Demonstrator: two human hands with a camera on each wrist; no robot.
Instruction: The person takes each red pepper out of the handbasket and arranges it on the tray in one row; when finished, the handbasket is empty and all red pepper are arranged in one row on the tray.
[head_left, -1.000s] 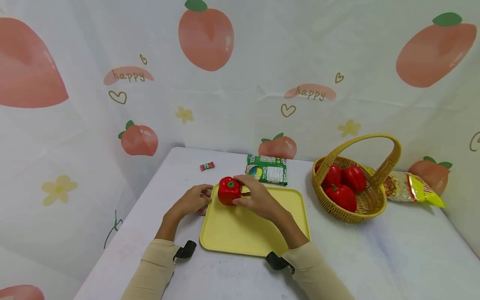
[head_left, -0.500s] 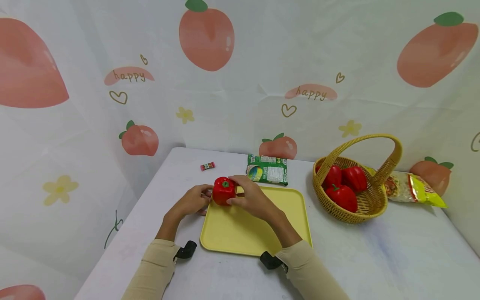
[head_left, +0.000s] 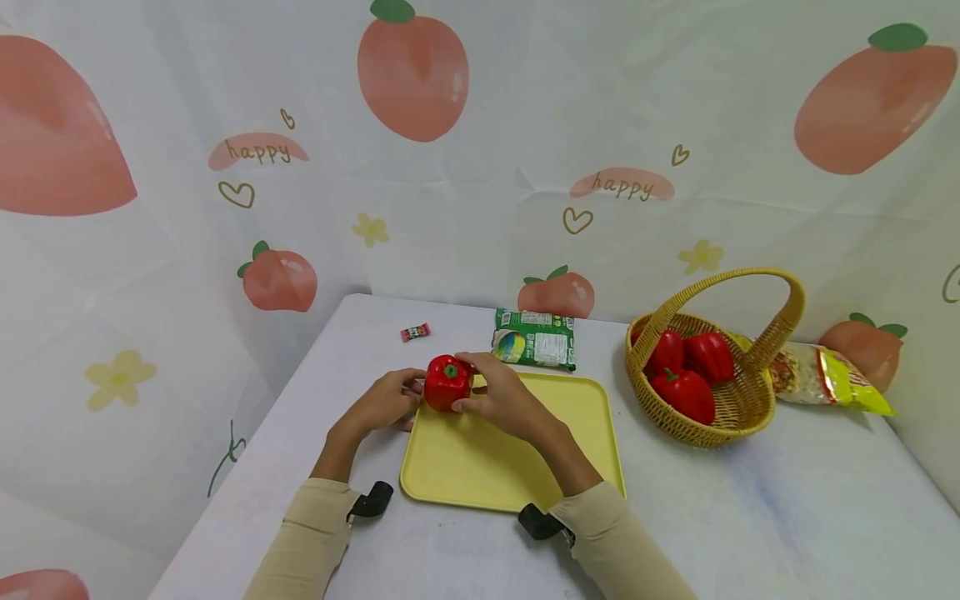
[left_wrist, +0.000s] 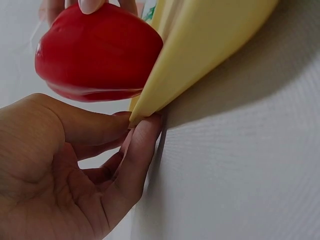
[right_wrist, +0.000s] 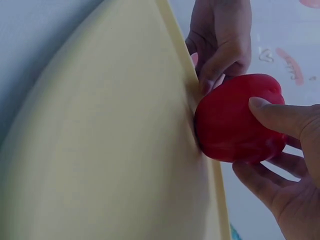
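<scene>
A red bell pepper [head_left: 447,385] with a green stem sits at the far left corner of the yellow tray [head_left: 510,467]. My right hand [head_left: 504,396] grips it from the right, thumb on the near side and fingers behind; the right wrist view shows the thumb [right_wrist: 280,117] pressed on its side. At the tray's left edge, my left hand [head_left: 386,402] pinches the rim between thumb and fingers, plain in the left wrist view, where the hand [left_wrist: 75,160] lies just below the pepper [left_wrist: 100,52].
A wicker basket [head_left: 675,421] with a tall handle holds several red peppers to the right. Behind it lies a yellow-ended clear food bag [head_left: 813,375]. A green packet [head_left: 534,340] lies just beyond the tray, and a small wrapped candy [head_left: 415,332] is at the back left.
My right hand has moved a little to the left with the bell pepper, bringing it to the tray's left edge. The left hand has stayed at the rim.
</scene>
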